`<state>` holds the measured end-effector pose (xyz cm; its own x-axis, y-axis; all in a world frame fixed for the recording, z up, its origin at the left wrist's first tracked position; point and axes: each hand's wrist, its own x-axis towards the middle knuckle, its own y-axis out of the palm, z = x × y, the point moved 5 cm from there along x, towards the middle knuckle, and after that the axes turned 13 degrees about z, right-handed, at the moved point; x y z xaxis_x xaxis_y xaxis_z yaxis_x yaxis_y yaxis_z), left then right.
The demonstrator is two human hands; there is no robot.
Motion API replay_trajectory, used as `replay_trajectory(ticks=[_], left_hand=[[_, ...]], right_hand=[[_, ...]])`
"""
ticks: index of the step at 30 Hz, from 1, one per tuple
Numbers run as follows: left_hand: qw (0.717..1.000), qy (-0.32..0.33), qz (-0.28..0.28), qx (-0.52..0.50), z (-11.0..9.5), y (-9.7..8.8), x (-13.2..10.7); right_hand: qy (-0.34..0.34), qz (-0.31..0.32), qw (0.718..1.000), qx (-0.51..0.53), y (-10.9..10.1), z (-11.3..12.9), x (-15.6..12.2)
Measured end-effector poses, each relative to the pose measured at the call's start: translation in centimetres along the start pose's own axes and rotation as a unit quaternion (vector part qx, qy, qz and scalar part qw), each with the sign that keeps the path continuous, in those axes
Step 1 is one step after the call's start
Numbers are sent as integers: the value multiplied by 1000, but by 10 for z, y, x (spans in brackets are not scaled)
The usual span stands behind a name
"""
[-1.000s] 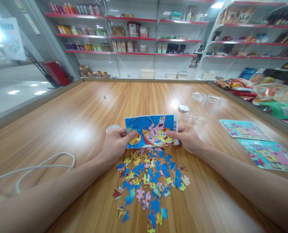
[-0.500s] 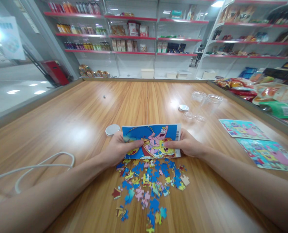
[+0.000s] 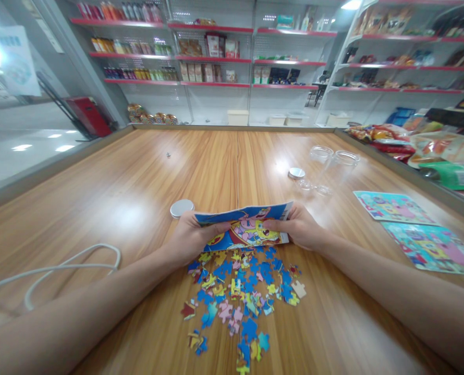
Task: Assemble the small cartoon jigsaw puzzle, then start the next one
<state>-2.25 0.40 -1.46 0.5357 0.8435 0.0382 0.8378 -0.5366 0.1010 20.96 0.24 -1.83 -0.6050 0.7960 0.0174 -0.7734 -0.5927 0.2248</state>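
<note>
Between my two hands is a blue picture card [image 3: 247, 229] printed with pink and yellow cartoon figures. My left hand [image 3: 193, 234] grips its left end, thumb on the printed face. At the right end my right hand [image 3: 300, 227] holds it the same way, fingers hidden behind. The card is tilted back and bows slightly along its top edge. Below it on the table lies a scattered heap of jigsaw pieces [image 3: 249, 329], mostly blue, yellow and pink; the card hides the far part of the heap. A round silver lid [image 3: 182, 208] lies just beyond my left hand.
Two clear glass jars [image 3: 343, 164] stand at the right rear, beside another silver lid [image 3: 296, 173]. Two cartoon cards [image 3: 435, 247] lie on the right. A white cable [image 3: 79, 266] loops at the left. Packaged goods [image 3: 443, 151] are piled past the table's right edge.
The card has tipped further back in my hands, so its picture looks shorter, and its top edge now bends. The jigsaw pieces have not moved.
</note>
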Motion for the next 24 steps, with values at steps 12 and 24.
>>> replay_trajectory(ticks=[12,24], left_hand=[[986,76,-143,30,-19,-15,2],[1000,7,-3,19,-8,-2,3]], right_hand=[[-81,-150,985,-8,-26,12,4],[22,-67,997,-22,-18,13,-1]])
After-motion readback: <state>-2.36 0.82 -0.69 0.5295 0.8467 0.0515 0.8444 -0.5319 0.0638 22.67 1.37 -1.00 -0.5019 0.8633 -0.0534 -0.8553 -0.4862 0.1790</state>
